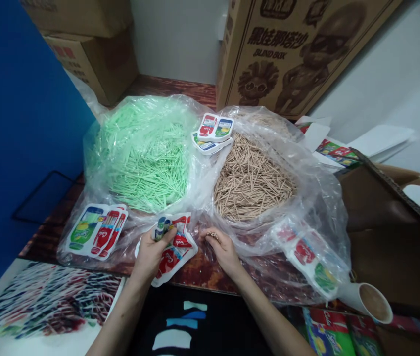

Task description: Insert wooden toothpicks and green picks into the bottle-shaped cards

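Note:
My left hand [153, 248] is closed on a printed bottle-shaped pouch [172, 249], thumb on top, holding it just above the wooden table [202, 269]. My right hand [220, 247] is pinched shut on a small bunch of brown sticks [213, 235] right beside the pouch's right edge. Behind my hands lie two clear plastic bags: one full of green sticks [145, 155] on the left, one full of brown wooden sticks [250, 180] on the right.
More printed pouches lie at the left [96, 230], between the bags at the back [212, 131] and at the right [311, 262]. Cardboard boxes [291, 49] stand behind. An open carton [391, 207] and a cardboard tube [373, 301] are at the right.

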`<move>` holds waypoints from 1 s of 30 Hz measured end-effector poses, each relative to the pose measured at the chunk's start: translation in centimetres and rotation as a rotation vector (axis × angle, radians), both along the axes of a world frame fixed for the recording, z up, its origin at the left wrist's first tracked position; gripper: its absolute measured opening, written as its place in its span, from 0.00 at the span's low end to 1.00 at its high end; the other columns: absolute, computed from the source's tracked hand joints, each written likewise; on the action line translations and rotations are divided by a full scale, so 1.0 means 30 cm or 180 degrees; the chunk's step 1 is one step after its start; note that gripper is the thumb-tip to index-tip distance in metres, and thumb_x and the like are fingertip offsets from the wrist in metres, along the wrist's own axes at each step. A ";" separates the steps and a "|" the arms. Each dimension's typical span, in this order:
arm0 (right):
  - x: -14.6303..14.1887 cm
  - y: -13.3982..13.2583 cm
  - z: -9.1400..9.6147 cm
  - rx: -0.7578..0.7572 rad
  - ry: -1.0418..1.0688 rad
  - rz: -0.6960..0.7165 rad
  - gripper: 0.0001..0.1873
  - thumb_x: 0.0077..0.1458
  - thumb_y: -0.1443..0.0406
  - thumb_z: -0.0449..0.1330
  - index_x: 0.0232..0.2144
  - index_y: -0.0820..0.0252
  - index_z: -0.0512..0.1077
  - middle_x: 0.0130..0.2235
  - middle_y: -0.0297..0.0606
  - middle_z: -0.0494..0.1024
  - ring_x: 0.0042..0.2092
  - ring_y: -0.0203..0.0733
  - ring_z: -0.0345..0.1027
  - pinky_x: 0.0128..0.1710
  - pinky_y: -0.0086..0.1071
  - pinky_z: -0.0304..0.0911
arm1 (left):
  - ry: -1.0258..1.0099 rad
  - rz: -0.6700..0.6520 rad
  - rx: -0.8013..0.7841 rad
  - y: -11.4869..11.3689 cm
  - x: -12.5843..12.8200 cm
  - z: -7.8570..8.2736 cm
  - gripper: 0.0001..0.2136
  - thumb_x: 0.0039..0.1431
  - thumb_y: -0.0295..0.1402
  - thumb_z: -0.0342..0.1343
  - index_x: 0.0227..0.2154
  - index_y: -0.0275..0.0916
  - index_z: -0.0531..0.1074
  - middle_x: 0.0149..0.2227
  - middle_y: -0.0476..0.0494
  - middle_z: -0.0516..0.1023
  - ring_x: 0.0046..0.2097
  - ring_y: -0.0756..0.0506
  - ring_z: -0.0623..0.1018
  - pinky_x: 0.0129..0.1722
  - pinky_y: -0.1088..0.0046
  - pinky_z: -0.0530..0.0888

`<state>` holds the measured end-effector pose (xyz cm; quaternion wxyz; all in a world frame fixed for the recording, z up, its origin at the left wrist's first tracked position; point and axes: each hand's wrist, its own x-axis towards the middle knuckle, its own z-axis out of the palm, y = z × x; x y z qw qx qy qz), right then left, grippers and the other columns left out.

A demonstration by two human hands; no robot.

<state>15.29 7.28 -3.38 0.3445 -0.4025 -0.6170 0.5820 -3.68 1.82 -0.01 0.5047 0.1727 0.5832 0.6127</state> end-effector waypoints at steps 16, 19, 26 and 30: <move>-0.116 0.179 0.338 -0.2306 0.2376 -0.0078 0.02 0.54 0.67 0.63 0.32 0.57 0.72 0.30 0.30 0.79 0.40 0.39 0.76 0.54 0.40 0.65 | 0.0556 -0.0773 0.0229 0.007 0.057 0.086 0.08 0.44 0.35 0.66 0.22 0.36 0.76 0.25 0.50 0.78 0.28 0.48 0.73 0.33 0.74 0.72; -0.115 0.165 0.312 -0.2320 0.2070 0.0134 0.02 0.55 0.66 0.62 0.33 0.57 0.72 0.31 0.32 0.79 0.40 0.39 0.76 0.52 0.40 0.66 | 0.0565 -0.0754 0.0223 0.007 0.060 0.101 0.08 0.44 0.36 0.67 0.23 0.37 0.77 0.25 0.50 0.78 0.28 0.48 0.73 0.33 0.73 0.72; -0.091 0.139 0.328 -0.2015 0.1852 0.0019 0.06 0.51 0.64 0.65 0.32 0.59 0.71 0.30 0.33 0.79 0.38 0.42 0.77 0.48 0.38 0.69 | 0.0381 -0.0774 0.0133 0.006 0.067 0.073 0.09 0.43 0.36 0.67 0.26 0.37 0.79 0.26 0.50 0.78 0.28 0.47 0.74 0.32 0.74 0.71; -0.091 0.148 0.338 -0.2182 0.2092 -0.0053 0.05 0.51 0.65 0.65 0.31 0.59 0.72 0.30 0.31 0.79 0.40 0.42 0.77 0.53 0.39 0.66 | 0.0425 -0.0854 0.0148 0.009 0.069 0.052 0.09 0.44 0.36 0.67 0.25 0.36 0.76 0.24 0.51 0.75 0.27 0.50 0.71 0.31 0.75 0.69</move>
